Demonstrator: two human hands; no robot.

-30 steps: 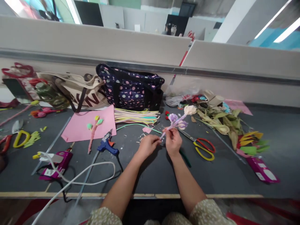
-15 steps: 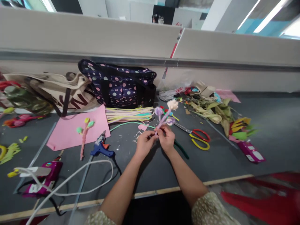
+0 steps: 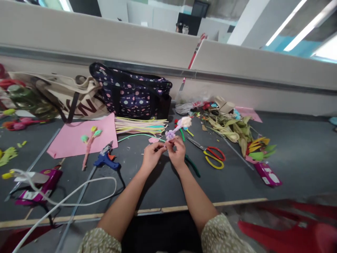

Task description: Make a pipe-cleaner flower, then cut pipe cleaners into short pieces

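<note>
Both of my hands meet over the middle of the dark table, closed on a fuzzy pipe-cleaner flower (image 3: 170,135) with purple blooms and a cream bloom. My left hand (image 3: 152,156) pinches the lower end of its stem. Just below the blooms, my right hand (image 3: 177,153) grips the same stem; the fingers hide most of it. Dark green tool handles (image 3: 193,165) lie partly hidden beside my right hand. Scissors (image 3: 214,156) with red and yellow handles rest farther right. Behind my hands is a bundle of pastel pipe cleaners (image 3: 142,125).
A blue glue gun (image 3: 107,158) lies left, near a pink sheet (image 3: 59,142) bearing a pipe-cleaner sprig (image 3: 86,154). A white cable (image 3: 86,203) loops across the front left. A dotted bag (image 3: 131,93) stands behind; dried husks (image 3: 240,133) and a purple box (image 3: 268,174) are right.
The flower has turned in my fingers: its cream bloom now leans right and its purple blooms look bunched together. My view has shifted, so the table's things appear farther left.
</note>
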